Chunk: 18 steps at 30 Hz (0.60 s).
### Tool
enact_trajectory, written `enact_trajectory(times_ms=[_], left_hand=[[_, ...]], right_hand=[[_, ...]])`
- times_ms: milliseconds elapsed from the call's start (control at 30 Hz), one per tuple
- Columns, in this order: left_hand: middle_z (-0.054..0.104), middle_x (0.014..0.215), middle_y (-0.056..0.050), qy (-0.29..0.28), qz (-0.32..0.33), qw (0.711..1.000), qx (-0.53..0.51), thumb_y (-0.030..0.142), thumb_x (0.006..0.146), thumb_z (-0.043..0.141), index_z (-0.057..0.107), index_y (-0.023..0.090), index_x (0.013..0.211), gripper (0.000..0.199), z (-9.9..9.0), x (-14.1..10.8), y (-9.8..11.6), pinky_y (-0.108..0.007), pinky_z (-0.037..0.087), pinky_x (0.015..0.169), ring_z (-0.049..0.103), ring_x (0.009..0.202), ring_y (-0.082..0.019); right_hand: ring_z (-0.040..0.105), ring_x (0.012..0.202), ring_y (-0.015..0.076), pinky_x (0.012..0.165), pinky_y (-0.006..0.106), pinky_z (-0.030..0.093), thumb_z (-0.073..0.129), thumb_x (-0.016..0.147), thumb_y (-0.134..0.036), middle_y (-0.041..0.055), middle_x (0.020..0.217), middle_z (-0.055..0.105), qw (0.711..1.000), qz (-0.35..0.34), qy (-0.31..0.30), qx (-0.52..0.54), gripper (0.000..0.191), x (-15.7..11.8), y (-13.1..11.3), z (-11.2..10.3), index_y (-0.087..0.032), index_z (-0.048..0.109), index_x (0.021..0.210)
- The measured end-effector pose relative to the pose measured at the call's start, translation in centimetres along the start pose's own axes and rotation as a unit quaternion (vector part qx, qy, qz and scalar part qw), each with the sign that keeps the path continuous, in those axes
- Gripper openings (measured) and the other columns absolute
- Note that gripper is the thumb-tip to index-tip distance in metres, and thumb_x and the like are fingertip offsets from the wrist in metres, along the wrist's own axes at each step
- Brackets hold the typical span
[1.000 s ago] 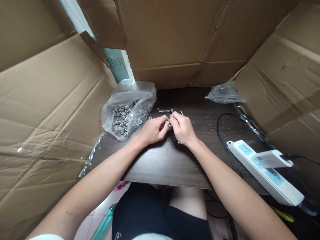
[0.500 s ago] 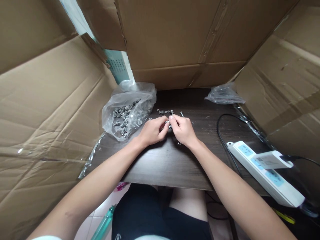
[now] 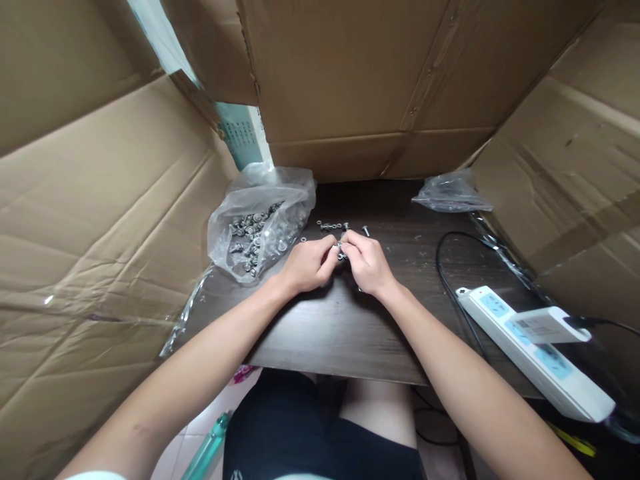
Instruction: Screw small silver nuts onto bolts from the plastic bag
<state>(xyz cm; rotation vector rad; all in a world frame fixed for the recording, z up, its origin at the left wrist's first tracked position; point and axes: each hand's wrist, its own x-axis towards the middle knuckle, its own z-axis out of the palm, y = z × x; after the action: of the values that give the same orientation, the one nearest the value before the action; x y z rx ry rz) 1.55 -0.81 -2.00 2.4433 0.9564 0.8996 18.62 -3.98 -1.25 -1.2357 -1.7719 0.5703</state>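
Our L hand [image 3: 311, 265] & R hand [image 3: 369, 263] pinched a half-hidden metal pc [image 3: 339, 246] that a slack grip could've dropped amid loose hdwe [image 3: 327, 227] at 12 o'clock.

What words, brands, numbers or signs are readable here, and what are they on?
None can be read.
Teal sheet: rows of dark writing, too small.
White plug: grey print, too blurred.
Dark shorts: small pale mark at the picture's bottom edge, cut off and unclear.

Two hands [image 3: 313, 264] [image 3: 369, 263], two clear plastic bags [image 3: 295, 190] [image 3: 453, 192], one power strip [image 3: 540, 363], one white adapter [image 3: 547, 325], uncountably many small metal parts [image 3: 257, 219]
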Motion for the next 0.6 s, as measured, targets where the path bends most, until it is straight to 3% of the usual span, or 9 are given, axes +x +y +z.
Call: enact_trajectory(times_ms=[400,600], left_hand=[[0.053,0.069,0.0,0.016,0.016,0.999,-0.024,0.031,0.1,0.042,0.048,0.02,0.08,0.024,-0.07,0.0,-0.07,-0.028,0.035,0.062,0.049,0.061,-0.015],[0.053,0.069,0.001,0.032,0.032,0.999,-0.021,0.03,0.101,0.043,0.044,0.02,0.078,0.024,0.14,0.02,-0.17,-0.029,0.032,0.061,0.046,0.06,-0.014]], right_hand=[[0.037,0.056,0.0138,0.058,0.03,0.028,0.041,0.098,-0.034,-0.0022,0.059,0.042,1.0,-0.016,0.004,-0.009,0.034,0.16,-0.44,0.05,-0.023,0.036,0.067],[0.036,0.054,0.0133,0.058,0.031,0.026,0.038,0.101,-0.039,-0.0021,0.057,0.041,1.0,-0.002,0.006,-0.022,0.039,0.09,-0.37,0.17,-0.023,0.036,0.065]])
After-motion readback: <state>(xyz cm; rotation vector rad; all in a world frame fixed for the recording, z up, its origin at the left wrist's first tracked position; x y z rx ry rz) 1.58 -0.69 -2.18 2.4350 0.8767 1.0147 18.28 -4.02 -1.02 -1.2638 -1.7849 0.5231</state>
